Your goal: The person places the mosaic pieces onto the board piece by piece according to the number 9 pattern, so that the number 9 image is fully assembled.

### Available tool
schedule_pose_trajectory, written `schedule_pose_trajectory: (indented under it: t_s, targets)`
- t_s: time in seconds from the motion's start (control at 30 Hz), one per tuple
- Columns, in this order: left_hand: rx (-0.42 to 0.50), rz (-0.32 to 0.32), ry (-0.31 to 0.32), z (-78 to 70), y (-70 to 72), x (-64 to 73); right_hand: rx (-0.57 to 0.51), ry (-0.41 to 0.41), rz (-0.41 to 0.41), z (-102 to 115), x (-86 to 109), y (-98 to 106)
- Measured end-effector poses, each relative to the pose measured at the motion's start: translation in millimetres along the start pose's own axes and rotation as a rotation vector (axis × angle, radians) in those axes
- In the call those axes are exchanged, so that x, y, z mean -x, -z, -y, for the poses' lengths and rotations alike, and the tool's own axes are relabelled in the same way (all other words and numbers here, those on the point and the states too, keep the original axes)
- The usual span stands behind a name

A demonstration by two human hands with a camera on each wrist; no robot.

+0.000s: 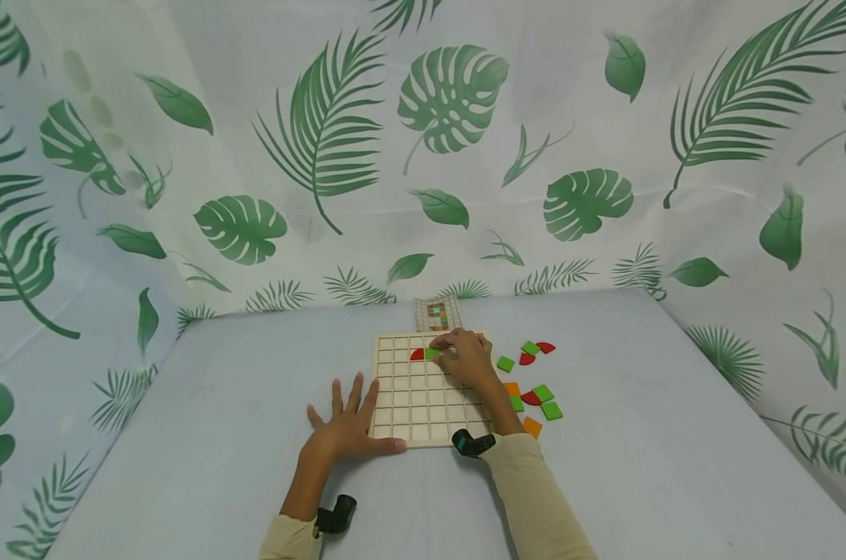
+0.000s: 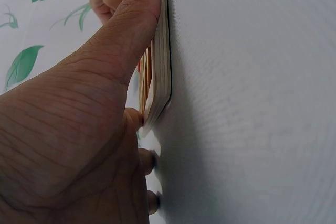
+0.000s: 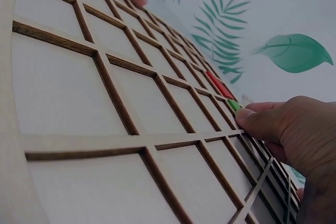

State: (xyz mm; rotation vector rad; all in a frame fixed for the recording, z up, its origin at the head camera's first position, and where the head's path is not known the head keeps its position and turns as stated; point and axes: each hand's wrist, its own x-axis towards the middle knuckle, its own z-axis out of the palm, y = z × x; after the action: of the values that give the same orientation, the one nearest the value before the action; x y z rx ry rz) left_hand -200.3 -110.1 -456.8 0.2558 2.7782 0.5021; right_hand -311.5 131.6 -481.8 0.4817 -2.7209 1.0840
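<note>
A wooden grid board [image 1: 402, 404] lies on the table in front of me. In its second row from the back sits a red quarter-circle tile [image 1: 417, 355], seen also in the right wrist view. Right beside it is a green square tile [image 1: 431, 354], which my right hand [image 1: 467, 359] pinches at its right side; the thumb [image 3: 251, 120] is at its edge in the right wrist view. My left hand [image 1: 349, 432] rests spread at the board's front left corner, its thumb [image 2: 142, 9] along the front edge and its fingers by the left side.
A pattern card [image 1: 425, 315] with a small coloured grid design lies behind the board. To the board's right are several loose tiles: green squares [image 1: 552, 411], red quarter-circles [image 1: 546, 348] and orange squares [image 1: 532, 427]. A leaf-print cloth [image 1: 353, 257] hangs around the table.
</note>
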Motion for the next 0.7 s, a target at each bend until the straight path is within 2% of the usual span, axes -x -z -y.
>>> schedule_pose_trajectory:
  t_s: [0.6, 0.7]
  targets:
    - [-0.002, -0.002, -0.002, -1.6, 1.3, 1.3, -0.012, -0.010, 0.037, -3.3, 2.4, 4.3]
    - [0.000, -0.003, 0.003, -2.2, 1.5, 2.1, 0.000, 0.007, 0.047, -3.3, 2.1, 6.3]
